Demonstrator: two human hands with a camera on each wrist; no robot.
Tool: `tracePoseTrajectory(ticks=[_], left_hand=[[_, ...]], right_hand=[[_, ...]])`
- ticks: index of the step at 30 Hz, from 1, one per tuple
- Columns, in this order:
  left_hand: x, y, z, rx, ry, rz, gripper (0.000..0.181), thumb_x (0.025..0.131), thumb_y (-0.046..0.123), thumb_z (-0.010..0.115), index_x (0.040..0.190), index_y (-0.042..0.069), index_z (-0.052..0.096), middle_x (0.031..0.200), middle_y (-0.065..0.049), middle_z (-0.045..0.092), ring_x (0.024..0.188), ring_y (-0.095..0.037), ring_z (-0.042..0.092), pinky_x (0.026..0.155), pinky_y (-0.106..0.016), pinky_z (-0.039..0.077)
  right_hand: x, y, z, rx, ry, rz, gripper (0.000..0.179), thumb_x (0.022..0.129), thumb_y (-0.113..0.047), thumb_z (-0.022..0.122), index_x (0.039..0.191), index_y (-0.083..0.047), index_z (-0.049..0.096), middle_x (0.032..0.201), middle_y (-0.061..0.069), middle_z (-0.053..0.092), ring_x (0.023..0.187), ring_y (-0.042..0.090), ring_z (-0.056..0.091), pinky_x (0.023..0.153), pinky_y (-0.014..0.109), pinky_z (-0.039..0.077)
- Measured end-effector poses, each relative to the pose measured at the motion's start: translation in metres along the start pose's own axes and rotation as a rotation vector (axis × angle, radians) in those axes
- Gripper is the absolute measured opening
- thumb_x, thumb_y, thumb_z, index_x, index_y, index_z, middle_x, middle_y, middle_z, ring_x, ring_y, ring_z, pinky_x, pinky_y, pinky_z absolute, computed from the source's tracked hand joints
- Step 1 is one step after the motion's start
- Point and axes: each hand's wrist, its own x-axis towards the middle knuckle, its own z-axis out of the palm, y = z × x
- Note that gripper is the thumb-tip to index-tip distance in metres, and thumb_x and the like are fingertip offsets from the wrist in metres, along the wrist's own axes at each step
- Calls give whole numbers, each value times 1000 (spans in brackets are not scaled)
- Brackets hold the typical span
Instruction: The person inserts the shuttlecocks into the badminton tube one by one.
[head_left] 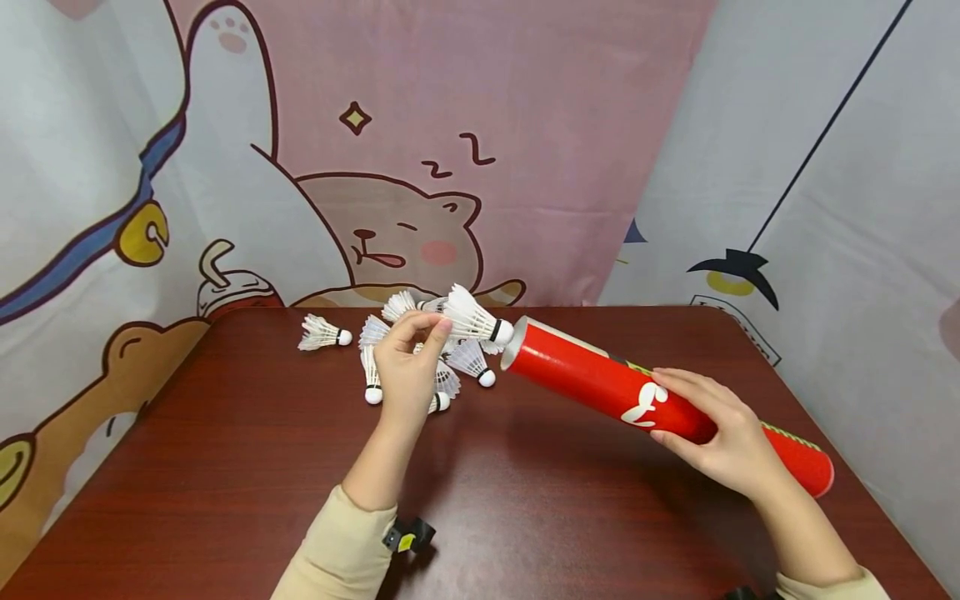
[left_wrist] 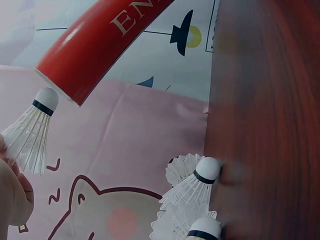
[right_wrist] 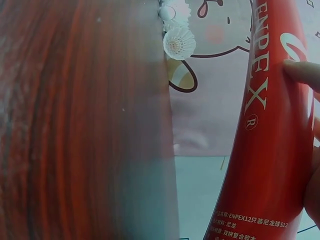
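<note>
My left hand (head_left: pixel 408 371) pinches a white shuttlecock (head_left: pixel 472 317) by its feathered skirt, thumb against fingertips. The shuttlecock's rounded cork points right, right at the open mouth of a red tube (head_left: pixel 577 371). In the left wrist view the cork of that shuttlecock (left_wrist: pixel 37 127) sits just outside the rim of the tube (left_wrist: pixel 95 50). My right hand (head_left: pixel 720 429) grips the tube around its middle and holds it tilted, mouth end up and to the left. White lettering runs along the tube (right_wrist: pixel 272 140) in the right wrist view.
Behind my left hand several white shuttlecocks (head_left: pixel 470 360) lie in a loose pile on the brown table (head_left: pixel 510 517). A single shuttlecock (head_left: pixel 324 333) lies apart at the left. A cartoon-printed curtain (head_left: pixel 570 150) stands along the table's back edge.
</note>
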Motion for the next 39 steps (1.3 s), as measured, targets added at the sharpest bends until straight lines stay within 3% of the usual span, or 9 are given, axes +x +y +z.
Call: tracePoseTrajectory(ticks=[10, 19, 39], left_hand=[[-8, 4, 3, 18, -37, 0, 5, 80, -14, 68, 83, -11, 68, 77, -16, 63, 68, -9, 51, 61, -21, 41], [-14, 28, 9, 50, -81, 25, 4, 79, -15, 67, 82, -16, 65, 77, -24, 61, 70, -10, 50, 62, -21, 40], [-29, 31, 21, 43, -147, -28, 6, 76, -15, 71, 79, -12, 67, 78, -21, 63, 69, -13, 51, 61, -23, 39]], right_hand=[[-1, 3, 1, 11, -22, -19, 79, 56, -2, 89, 129, -16, 62, 131, 0, 55, 117, 5, 43, 86, 13, 34], [-2, 2, 0, 4, -26, -13, 79, 57, -3, 90, 129, -17, 62, 131, -1, 55, 117, 4, 42, 85, 11, 35], [-2, 0, 0, 34, -9, -18, 80, 56, -2, 90, 129, -15, 62, 131, 1, 55, 117, 5, 43, 86, 10, 35]])
